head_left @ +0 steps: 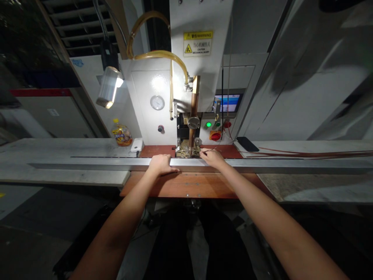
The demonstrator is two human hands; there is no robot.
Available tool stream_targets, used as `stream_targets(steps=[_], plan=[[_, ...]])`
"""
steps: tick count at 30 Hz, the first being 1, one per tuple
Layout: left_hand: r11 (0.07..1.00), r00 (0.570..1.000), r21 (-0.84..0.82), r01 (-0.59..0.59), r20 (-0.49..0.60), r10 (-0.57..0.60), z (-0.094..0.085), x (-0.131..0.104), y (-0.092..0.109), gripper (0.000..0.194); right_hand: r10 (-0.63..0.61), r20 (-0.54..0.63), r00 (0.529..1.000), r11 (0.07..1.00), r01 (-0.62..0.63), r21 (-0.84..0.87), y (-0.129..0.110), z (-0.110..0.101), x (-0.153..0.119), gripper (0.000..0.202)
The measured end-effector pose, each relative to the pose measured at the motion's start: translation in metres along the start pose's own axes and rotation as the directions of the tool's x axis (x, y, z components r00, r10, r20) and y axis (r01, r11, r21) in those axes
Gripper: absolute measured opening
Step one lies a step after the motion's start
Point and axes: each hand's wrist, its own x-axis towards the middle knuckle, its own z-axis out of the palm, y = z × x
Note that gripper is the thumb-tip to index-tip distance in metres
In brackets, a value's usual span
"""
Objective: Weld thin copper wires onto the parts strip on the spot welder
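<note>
A long silvery metal bar (96,166) lies crosswise along the bench in front of a welding-type machine. My left hand (160,164) grips the bar left of the machine's copper-coloured rod (192,136), fingers over its top and thumb along the near side. The rod points straight down, its lower end by a small brass-coloured fixture (183,149) just behind the bar. Right of that tip, my right hand (212,158) is closed in a pinch over the bar. A thin dark wire-like piece (211,149) shows at its fingers; the exact grip is hard to see.
A red-brown board (175,186) lies under the bar. Thin reddish-brown strips (305,154) and a black phone (247,144) lie to the right. A drink bottle (121,133) and white box (136,145) stand left. A lamp (110,87) hangs at upper left.
</note>
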Motion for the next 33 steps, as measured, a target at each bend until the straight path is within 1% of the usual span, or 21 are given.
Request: stream_targets(steps=[6,13,20,25,28,33], plan=[[0.999,1.0,-0.015,-0.028,-0.006,0.028,0.001,0.0,-0.002,0.084,-0.03,0.009,1.0,0.999,0.029,0.031,0.004,0.008,0.002,0.035],[0.997,0.998,-0.053,-0.06,0.006,0.061,0.0,0.0,-0.005,0.088,-0.048,0.016,0.999,0.999,0.047,0.026,0.006,0.01,0.002,0.035],[0.978,0.986,-0.14,-0.156,-0.082,0.145,0.003,0.0,-0.015,0.098,-0.048,0.011,0.999,0.999,0.049,-0.02,0.003,0.008,0.0,0.039],[0.955,0.977,-0.219,-0.199,-0.122,0.175,0.002,0.0,-0.027,0.097,-0.052,0.013,0.999,0.998,0.052,-0.031,0.003,0.009,0.0,0.038],[0.963,0.978,-0.192,-0.19,-0.125,0.168,0.003,-0.001,-0.036,0.098,-0.05,0.015,0.999,0.998,0.05,-0.034,0.004,0.01,0.001,0.038],[0.984,0.986,-0.123,-0.125,-0.121,0.11,0.008,-0.004,-0.049,0.099,-0.051,0.014,0.999,0.998,0.052,-0.032,0.004,0.01,0.001,0.039]])
